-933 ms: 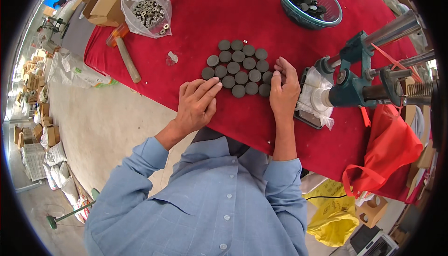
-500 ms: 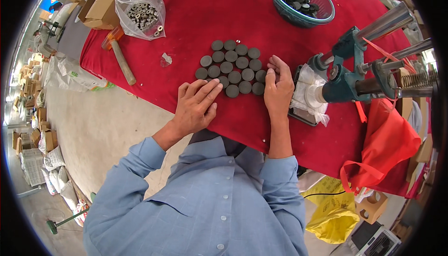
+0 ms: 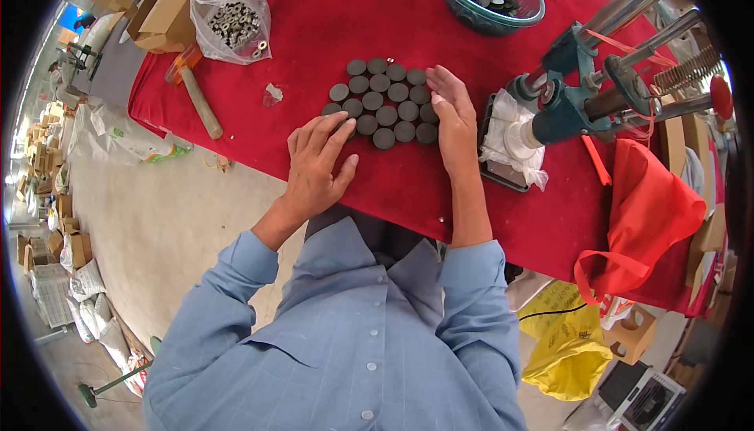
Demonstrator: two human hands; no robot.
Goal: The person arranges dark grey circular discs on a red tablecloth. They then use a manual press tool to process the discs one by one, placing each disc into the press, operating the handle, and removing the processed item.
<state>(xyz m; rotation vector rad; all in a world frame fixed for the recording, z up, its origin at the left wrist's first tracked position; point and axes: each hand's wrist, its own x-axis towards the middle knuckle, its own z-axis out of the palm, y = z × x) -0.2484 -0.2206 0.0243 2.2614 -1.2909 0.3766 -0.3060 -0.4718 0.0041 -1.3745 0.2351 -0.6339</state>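
Several dark grey round discs (image 3: 378, 83) lie flat in a tight cluster on the red tablecloth (image 3: 314, 30). At the cluster's lower left edge rests my left hand (image 3: 318, 156), its fingers stretched and thumb apart, fingertips touching a disc. My right hand (image 3: 455, 121) stands on edge along the cluster's right side, fingers extended, the palm against the outer discs. Neither hand grips anything. Just right of my right hand is a green hand press (image 3: 569, 105) with steel columns, its base wrapped in white plastic (image 3: 510, 136).
A teal bowl (image 3: 532, 18) of black round parts stands at the back. Far left are a clear bag of metal rings (image 3: 236, 26), a hammer (image 3: 200, 103) and a cardboard box (image 3: 184, 7). A red bag (image 3: 652, 211) hangs at the right edge, above a yellow bag (image 3: 569, 360).
My right hand has pressed in against the discs' right side, fingers tilting leftward. My left hand's fingers and thumb have spread a little. The whole view has shifted slightly.
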